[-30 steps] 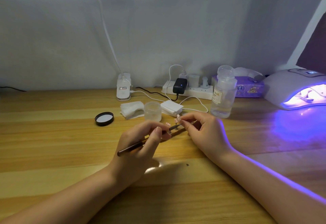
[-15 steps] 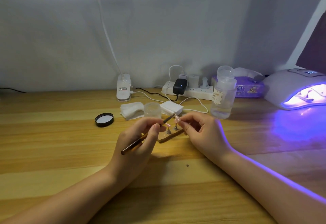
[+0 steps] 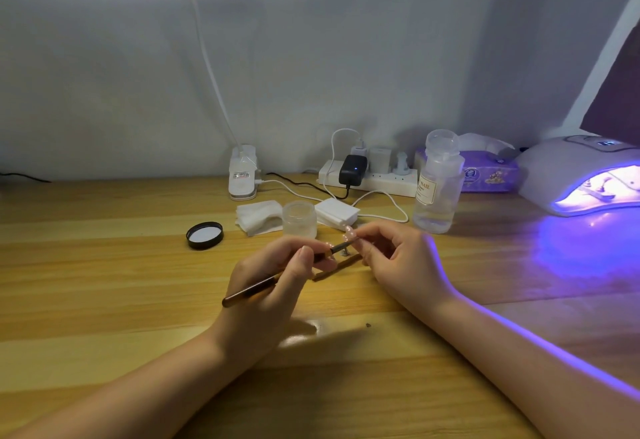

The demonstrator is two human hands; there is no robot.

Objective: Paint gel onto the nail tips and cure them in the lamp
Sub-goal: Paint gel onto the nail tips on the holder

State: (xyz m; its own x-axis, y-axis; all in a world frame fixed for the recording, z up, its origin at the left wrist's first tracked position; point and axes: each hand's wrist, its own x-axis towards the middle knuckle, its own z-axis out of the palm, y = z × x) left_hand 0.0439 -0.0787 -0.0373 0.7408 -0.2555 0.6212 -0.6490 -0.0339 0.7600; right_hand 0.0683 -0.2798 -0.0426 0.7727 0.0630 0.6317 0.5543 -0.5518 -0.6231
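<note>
I see a wooden table (image 3: 86,265) filling the lower frame. At centre lie a black lid (image 3: 204,235), white pads (image 3: 258,217), a frosted jar (image 3: 299,220) and a clear bottle (image 3: 438,184). A power strip (image 3: 377,180) sits behind; the lit curing lamp (image 3: 585,175) sits right.
</note>
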